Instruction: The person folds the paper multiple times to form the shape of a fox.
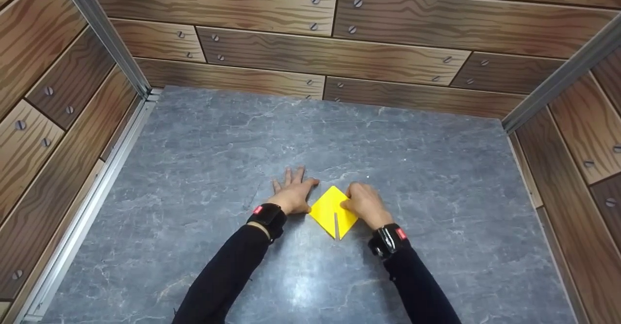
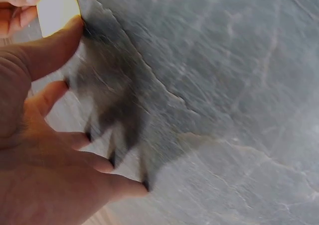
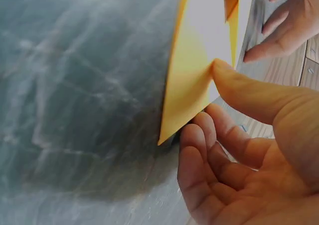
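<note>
A yellow folded paper (image 1: 324, 208) lies as a diamond on the grey marbled surface, one corner toward the body and a narrow gap running up from that corner. My right hand (image 1: 366, 205) pinches its right side, thumb on top and curled fingers under the edge, as the right wrist view of the paper (image 3: 187, 85) shows. With fingers spread, my left hand (image 1: 291, 197) rests on the surface to the left. Its thumb tip touches the left corner of the paper (image 2: 56, 6) in the left wrist view.
The grey marbled surface (image 1: 233, 135) stretches out around both hands. Wood-patterned panels (image 1: 271, 47) stand at the back and on both sides. Metal rails run along the corners, and one pale rail (image 1: 92, 212) follows the left edge.
</note>
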`<state>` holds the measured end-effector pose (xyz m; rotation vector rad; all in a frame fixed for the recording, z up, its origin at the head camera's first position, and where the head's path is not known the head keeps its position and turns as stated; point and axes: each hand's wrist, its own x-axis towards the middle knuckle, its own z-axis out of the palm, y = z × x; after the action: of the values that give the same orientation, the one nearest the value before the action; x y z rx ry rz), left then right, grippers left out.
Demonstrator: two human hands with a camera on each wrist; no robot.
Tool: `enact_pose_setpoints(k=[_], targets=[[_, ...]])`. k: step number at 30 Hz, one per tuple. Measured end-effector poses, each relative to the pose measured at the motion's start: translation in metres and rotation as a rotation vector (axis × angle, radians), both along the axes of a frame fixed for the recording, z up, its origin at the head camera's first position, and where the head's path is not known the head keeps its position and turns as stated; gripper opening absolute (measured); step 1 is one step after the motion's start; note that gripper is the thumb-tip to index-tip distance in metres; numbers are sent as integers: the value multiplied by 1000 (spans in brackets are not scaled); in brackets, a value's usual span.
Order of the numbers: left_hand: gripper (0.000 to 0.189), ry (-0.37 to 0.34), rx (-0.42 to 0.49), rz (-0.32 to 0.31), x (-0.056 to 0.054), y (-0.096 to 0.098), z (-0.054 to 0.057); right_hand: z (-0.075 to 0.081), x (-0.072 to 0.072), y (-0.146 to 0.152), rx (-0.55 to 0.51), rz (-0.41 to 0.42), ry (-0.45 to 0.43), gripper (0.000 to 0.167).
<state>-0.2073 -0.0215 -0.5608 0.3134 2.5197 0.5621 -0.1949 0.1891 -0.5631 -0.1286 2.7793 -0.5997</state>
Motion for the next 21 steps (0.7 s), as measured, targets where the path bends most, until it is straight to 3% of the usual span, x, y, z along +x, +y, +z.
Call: enact_pose_setpoints(k=[6, 12, 17, 21], targets=[[77, 29, -17, 10, 4, 2, 3, 3, -9, 2, 1, -9, -110, 16], [77, 85, 60, -13, 7, -6, -3, 3, -11, 5, -49, -2, -98, 19], [70, 169, 156, -11, 17, -18, -12, 2, -10, 14, -170, 31, -103, 14], [51, 240, 207, -40, 21, -22, -14, 3, -8, 22, -298, 70, -146, 23]])
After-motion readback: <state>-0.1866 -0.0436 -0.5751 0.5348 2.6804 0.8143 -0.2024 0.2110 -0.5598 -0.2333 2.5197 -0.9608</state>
